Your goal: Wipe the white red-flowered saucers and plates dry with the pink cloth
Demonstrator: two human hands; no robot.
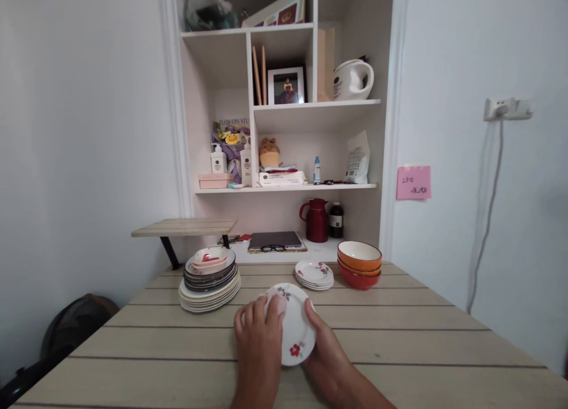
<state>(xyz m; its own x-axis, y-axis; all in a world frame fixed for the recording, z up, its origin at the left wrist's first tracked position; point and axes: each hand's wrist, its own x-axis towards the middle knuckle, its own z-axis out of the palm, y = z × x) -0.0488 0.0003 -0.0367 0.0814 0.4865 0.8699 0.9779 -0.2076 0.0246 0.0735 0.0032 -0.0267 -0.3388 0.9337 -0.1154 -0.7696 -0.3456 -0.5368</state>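
A small white plate point(296, 329) with red flowers is held tilted above the front of the table. My right hand point(327, 347) grips its right rim, thumb on the face and the other fingers hidden beneath. Against the plate's left side, my left hand point(260, 329) presses a pale pinkish cloth point(276, 299), mostly covered by its fingers. Just beyond the held plate lies a short stack of matching small plates point(315, 274).
At the left stands a tall stack of plates point(210, 296) topped by small dishes point(210, 258). Orange and red bowls point(359, 264) are nested at the right. Behind the slatted table point(381, 338) are a red jug point(316, 219), glasses on a dark laptop point(275, 240), and a white shelf unit point(317, 106).
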